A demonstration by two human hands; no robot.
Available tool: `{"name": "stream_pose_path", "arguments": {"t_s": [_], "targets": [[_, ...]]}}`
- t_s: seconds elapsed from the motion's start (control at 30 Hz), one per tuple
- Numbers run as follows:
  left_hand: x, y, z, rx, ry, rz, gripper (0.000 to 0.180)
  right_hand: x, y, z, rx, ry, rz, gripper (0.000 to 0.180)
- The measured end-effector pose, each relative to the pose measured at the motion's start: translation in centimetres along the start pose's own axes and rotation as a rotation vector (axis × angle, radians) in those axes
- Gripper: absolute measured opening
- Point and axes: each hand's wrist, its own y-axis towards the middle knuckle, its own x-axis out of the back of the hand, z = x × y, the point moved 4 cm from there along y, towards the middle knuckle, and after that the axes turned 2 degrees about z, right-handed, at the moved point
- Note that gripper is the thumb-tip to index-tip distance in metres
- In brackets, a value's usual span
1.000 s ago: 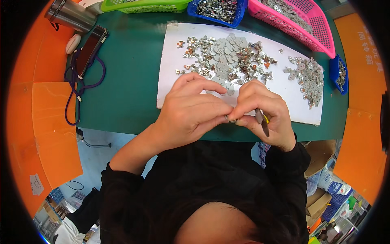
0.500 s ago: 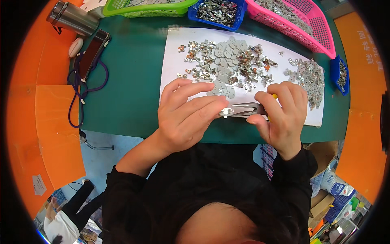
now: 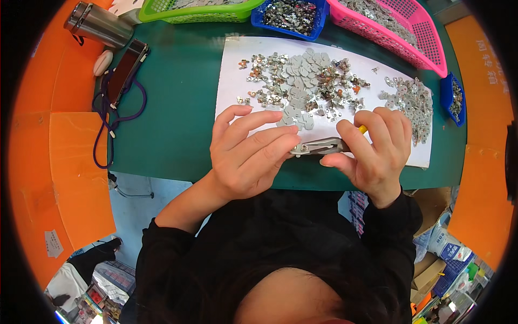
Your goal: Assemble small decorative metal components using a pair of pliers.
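My left hand (image 3: 248,154) pinches a small metal plate (image 3: 296,153) between thumb and forefinger, above the near edge of a white board (image 3: 232,65). In my right hand (image 3: 375,154) are long-nose pliers (image 3: 326,144) with yellow on the handle. Their jaws point left and reach the small plate, looking closed or nearly so. Beyond my hands, a pile of flat grey plates (image 3: 305,73) lies on the board. Small shiny metal clips (image 3: 264,70) lie to its left, and more clips, some coppery, to its right. Another heap of metal parts (image 3: 413,108) covers the board's right end.
Along the table's far side stand a green basket (image 3: 199,14), a blue tray (image 3: 315,32) and a pink basket (image 3: 388,46), all holding metal parts. A small blue tray (image 3: 448,100) is at right. A steel flask (image 3: 97,24) and a phone with a cord (image 3: 127,70) lie left.
The pliers' jaws have moved left onto the small plate and come closer together. My right fingers have tightened on the handles. My left hand stays nearly still. A person at lower left has shifted.
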Motion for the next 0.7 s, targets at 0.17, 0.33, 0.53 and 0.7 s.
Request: {"name": "stream_pose_path", "arguments": {"t_s": [0.17,0.33,0.53,0.7], "targets": [[-0.16,-0.02,0.19,0.027,-0.036,0.007,0.021,-0.01,0.21,0.13,-0.005,-0.016,0.003,0.056],[-0.06,0.04,-0.04,-0.004,0.037,0.007,0.021,-0.29,0.36,0.03,-0.008,0.004,0.012,0.055],[-0.1,0.16,0.09,-0.021,-0.062,0.049,0.018,-0.34,0.18,0.06,0.011,0.04,0.059,0.053],[-0.7,0.25,0.53,0.012,-0.233,0.07,0.005,-0.6,-0.09,0.09,-0.026,0.13,0.155,0.052]]}}
